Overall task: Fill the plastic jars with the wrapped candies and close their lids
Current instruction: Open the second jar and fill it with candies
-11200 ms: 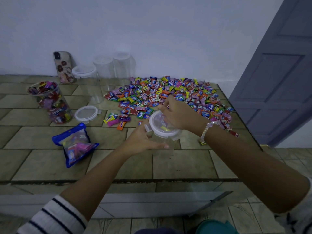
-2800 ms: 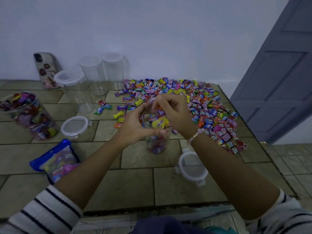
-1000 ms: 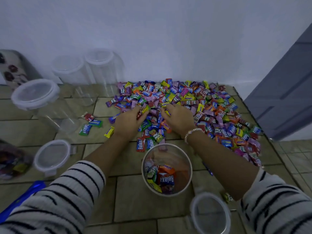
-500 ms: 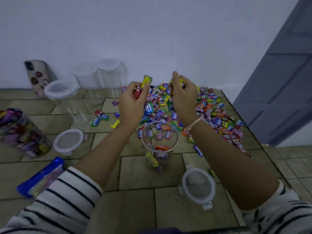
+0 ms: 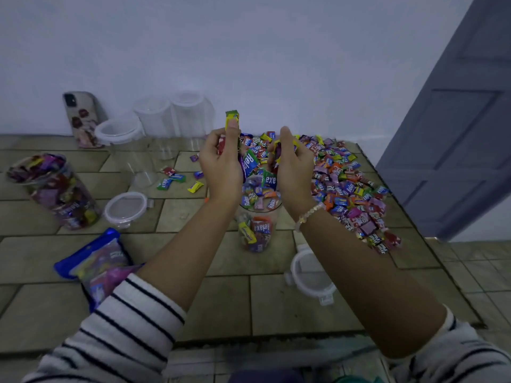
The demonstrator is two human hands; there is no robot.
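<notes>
Fingers (image 5: pixel 233 128) of left hand (image 5: pixel 221 167) and right hand (image 5: pixel 293 170) clutch wrapped candies (image 5: pixel 231 117) over the part-filled jar (image 5: pixel 257 230); far left of it, empty jars (image 5: pixel 190 114) wait.

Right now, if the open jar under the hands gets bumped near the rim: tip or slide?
Probably slides first: the jar is tall and narrow, but its candies sit low. Clear plastic, likely light, so little force moves it. Lid off: a tip would spill.
</notes>
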